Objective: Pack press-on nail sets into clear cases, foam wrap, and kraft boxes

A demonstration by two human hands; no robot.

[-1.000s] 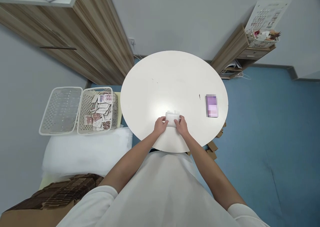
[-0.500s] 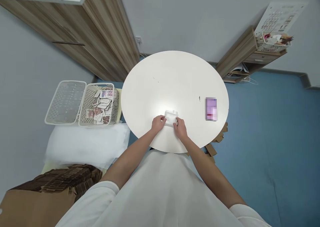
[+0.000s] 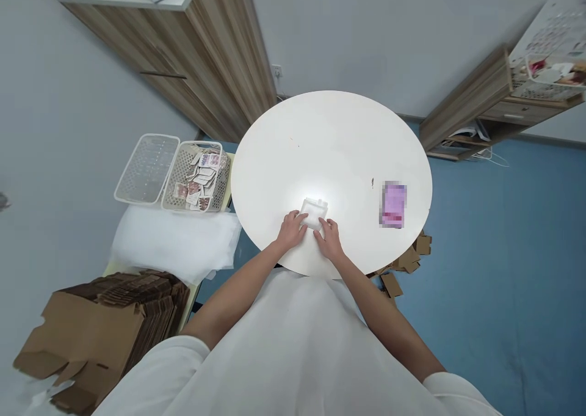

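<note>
A small white translucent wrapped packet (image 3: pixel 314 211) lies flat on the round white table (image 3: pixel 339 141), near its front edge. My left hand (image 3: pixel 292 229) rests at the packet's left side, fingers spread, a fingertip over its edge and the thumb by the near corner. From the right, my right hand (image 3: pixel 328 237) touches the packet's near right edge, its thumb and fingers apart. Whatever is inside the packet cannot be made out. Farther right on the table lies a blurred purple box (image 3: pixel 394 205).
Left of the table, a white basket (image 3: pixel 169 175) with its lid open holds several small printed packs. White translucent sheets (image 3: pixel 174 239) and stacked brown flat cardboard boxes (image 3: pixel 101 330) are beside it. Cardboard pieces (image 3: pixel 407 260) show under the table's right edge. Wooden cabinets (image 3: pixel 215 43) stand behind.
Both hands have loosened from the packet's sides, their fingers spreading apart. The packet sits slightly turned. The whole view has shifted as the head moved.
</note>
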